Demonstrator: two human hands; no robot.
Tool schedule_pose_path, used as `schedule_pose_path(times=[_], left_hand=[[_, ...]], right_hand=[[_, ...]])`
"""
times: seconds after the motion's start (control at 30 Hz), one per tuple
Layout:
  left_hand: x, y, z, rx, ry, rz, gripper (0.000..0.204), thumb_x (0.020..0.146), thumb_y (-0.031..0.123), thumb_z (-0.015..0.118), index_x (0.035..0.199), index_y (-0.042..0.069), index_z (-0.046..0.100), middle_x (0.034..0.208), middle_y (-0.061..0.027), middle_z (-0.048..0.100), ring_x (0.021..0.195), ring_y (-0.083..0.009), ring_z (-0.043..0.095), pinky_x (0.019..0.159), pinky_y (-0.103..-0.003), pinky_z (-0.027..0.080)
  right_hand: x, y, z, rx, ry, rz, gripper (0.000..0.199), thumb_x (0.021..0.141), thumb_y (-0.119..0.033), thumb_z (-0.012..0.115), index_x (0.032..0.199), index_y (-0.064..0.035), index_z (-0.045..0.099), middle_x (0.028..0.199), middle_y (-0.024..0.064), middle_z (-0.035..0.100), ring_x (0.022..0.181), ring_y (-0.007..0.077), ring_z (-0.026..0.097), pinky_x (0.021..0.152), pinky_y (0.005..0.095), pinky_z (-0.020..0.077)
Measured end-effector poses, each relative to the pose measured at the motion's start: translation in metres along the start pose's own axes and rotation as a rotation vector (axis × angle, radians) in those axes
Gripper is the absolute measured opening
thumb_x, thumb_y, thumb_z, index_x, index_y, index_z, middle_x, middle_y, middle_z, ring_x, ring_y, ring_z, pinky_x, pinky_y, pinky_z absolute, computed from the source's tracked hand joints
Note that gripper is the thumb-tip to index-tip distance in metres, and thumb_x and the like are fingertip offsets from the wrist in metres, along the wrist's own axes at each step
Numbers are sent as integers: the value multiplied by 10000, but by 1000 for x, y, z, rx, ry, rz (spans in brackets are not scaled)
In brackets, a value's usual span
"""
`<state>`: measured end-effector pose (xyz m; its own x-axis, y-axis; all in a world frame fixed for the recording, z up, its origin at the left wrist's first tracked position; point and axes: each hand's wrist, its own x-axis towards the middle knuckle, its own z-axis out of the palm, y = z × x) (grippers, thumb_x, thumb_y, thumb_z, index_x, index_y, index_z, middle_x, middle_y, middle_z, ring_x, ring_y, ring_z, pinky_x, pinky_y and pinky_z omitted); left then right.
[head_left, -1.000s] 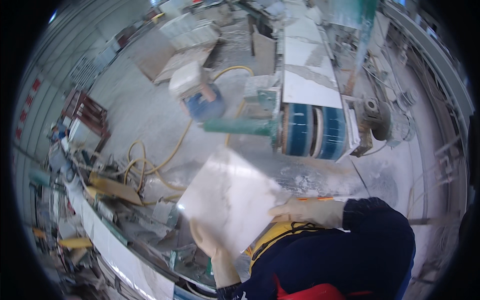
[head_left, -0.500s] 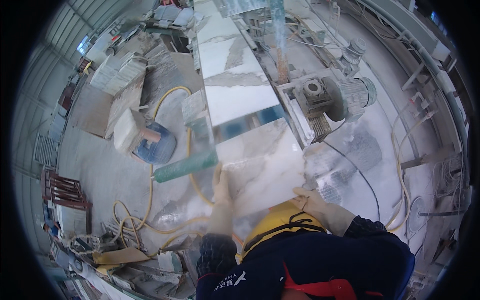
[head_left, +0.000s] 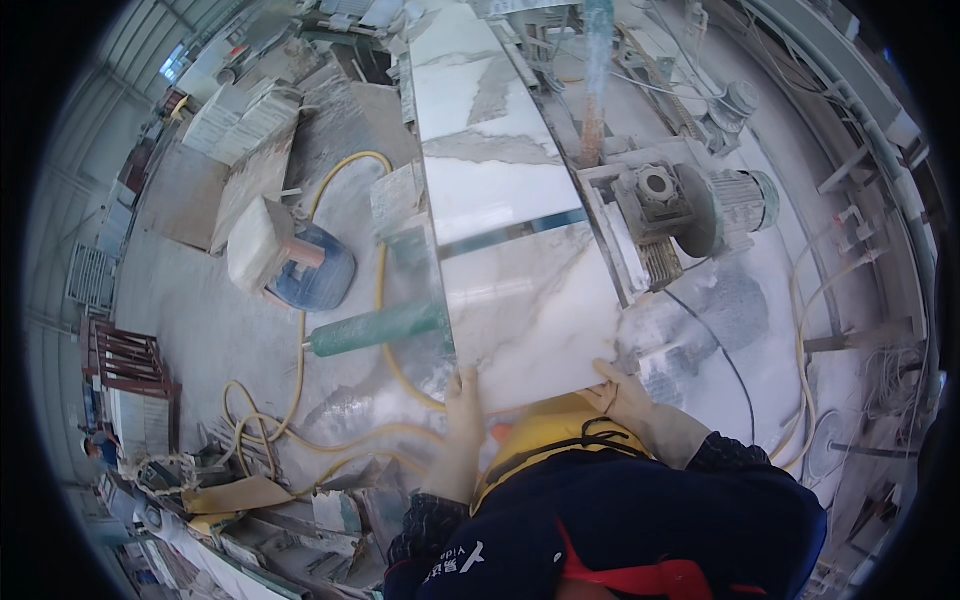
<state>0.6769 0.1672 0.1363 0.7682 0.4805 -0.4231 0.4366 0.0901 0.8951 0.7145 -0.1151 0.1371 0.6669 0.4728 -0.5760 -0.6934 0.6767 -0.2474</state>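
White marble slab [head_left: 530, 320] lies at the saw table's [head_left: 700, 330] near edge; we grip its near corners, left hand [head_left: 463, 395] and right hand [head_left: 618, 392] both closed on it, beside the motor [head_left: 700, 205].

White grey-veined marble slab [head_left: 530, 310] lying flat, near edge held both sides.
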Motion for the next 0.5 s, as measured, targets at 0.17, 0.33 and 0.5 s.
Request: schedule_pose_path(times=[0.17,0.33,0.5], left_hand=[[12,10,0,-23,-9,18,501,994,409,545,1227,-32,591,1071,-75,623,962,-156,540,864,-316,444],[24,9,4,-32,18,-27,421,976,370,575,1177,1,618,1013,-25,613,890,-108,522,792,-282,442],[37,13,8,-143,-22,-47,460,989,364,574,1263,-6,591,1141,-71,629,1025,-143,562,903,-308,463]], right_hand=[[12,-2,11,32,-13,26,346,979,-137,589,1314,-64,542,1289,106,619,1235,268,572,1065,441,471],[17,-6,13,-23,-12,-7,356,971,-149,606,1316,-82,547,1284,79,627,1237,244,574,1061,429,470],[30,-10,15,-52,25,-24,373,968,-153,614,1330,-104,536,1298,58,618,1246,232,563,1079,408,446]])
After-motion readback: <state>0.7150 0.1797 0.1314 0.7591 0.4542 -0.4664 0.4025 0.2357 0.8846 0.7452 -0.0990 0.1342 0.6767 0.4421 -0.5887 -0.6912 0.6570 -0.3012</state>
